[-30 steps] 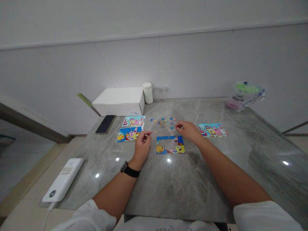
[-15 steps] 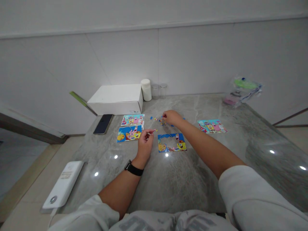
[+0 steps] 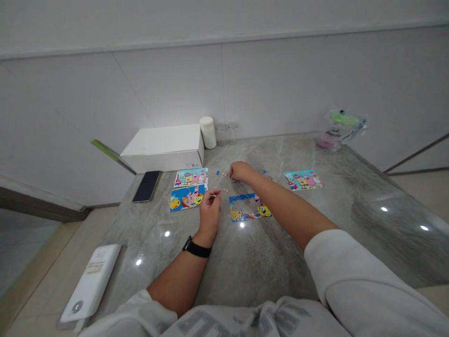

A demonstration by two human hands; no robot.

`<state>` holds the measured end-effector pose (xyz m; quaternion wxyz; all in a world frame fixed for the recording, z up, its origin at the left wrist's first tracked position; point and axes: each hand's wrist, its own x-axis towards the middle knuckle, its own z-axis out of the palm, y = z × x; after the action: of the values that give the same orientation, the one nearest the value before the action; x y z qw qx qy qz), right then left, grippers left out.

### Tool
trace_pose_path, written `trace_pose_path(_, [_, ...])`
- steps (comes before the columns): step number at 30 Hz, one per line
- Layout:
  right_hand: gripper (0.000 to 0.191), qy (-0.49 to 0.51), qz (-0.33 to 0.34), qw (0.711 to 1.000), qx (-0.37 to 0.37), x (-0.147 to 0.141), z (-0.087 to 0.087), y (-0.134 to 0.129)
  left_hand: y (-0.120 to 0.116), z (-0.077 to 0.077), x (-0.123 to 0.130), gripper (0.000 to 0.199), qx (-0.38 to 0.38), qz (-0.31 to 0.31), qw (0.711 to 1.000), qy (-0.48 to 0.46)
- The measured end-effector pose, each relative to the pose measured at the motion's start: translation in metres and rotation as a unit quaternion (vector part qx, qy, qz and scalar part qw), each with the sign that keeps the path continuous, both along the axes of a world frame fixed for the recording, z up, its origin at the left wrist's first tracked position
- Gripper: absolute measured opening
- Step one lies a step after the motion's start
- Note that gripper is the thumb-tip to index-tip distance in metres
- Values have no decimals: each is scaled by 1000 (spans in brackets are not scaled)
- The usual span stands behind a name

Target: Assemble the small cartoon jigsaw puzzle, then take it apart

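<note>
White charger (image 3: 90, 284) at near left edge of tabletop (image 3: 280, 252). Puzzle frame (image 3: 237, 214) on tabletop between forearms. Left hand (image 3: 210, 206) overlaps blue card (image 3: 185, 197), grip: fingers curled, contact unclear. Right hand (image 3: 242, 171) over loose pieces (image 3: 225, 174), fingertips bunched; hold unclear. Behind: white box (image 3: 164, 146), jar (image 3: 208, 133).

Head-height view, forward and down

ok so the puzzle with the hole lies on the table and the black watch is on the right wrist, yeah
Not quite: the head view shows the black watch on the wrist of the left hand, not the right. The puzzle with the hole does lie on the table.
</note>
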<state>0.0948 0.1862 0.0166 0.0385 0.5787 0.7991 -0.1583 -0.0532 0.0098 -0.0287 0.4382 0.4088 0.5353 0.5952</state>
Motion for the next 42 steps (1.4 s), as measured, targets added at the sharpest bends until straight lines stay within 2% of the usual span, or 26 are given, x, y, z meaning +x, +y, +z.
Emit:
trace_pose_path(4, [17,30,-5,1000,-4,9,9,5,0,1,-1,25,-2,-2,1000,-5])
trace_pose_path(9, [22,176,-38,981,-68,34,22,0,-1,2,-1,25,10,0,1000,11])
trace_pose_path(14, [22,249,-19,960,-125,52,35,-23,-2,3,0,19,61,7,994,93])
trace_pose_path(19, [19,260,14,952,-159,55,39,-54,-6,10,2,16,97,-16,980,171])
trace_pose_path(22, [18,242,44,954,-169,58,35,-72,-9,14,4,18,125,-54,962,237])
trace_pose_path(25, [16,222,78,959,-159,68,31,-85,-12,16,4,17,157,-105,926,326])
trace_pose_path(31, [21,274,127,942,-149,97,25,-91,-13,16,1,14,168,-187,867,431])
trace_pose_path(35, [17,262,117,951,-118,96,19,-92,-13,15,0,7,164,-213,842,467])
trace_pose_path(42, [12,159,112,977,-84,81,8,-107,-17,17,2,8,143,-234,819,505])
